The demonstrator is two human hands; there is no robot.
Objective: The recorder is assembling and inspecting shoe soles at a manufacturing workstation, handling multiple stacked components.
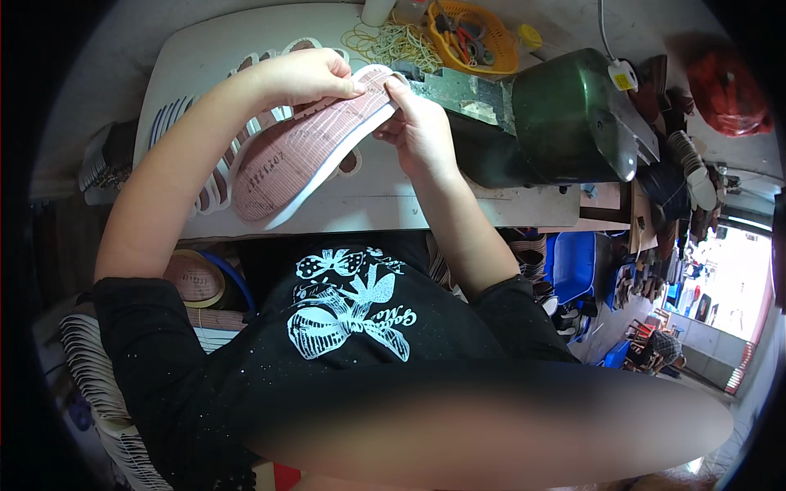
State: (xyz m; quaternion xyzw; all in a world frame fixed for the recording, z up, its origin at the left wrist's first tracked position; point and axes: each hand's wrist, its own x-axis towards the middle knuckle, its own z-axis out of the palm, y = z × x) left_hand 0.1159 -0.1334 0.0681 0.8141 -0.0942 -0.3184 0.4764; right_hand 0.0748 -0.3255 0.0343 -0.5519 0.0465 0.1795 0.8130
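A long shoe sole with a striped pinkish-brown face and a white rim is held tilted above the white table, its wide end toward me. My left hand is closed in a pinch at the narrow far end, thumb and fingers on the striped face and edge. On the opposite side, my right hand grips that same end, its thumb on top and its fingers curled beneath. Rows of white-rimmed shoe pieces lie partly hidden behind the sole and my left forearm.
A dark green sewing machine stands right of my hands. Farther back are a yellow basket of tools and a tangle of pale cords. Stacked soles sit at lower left; a blue bin stands right, below the table.
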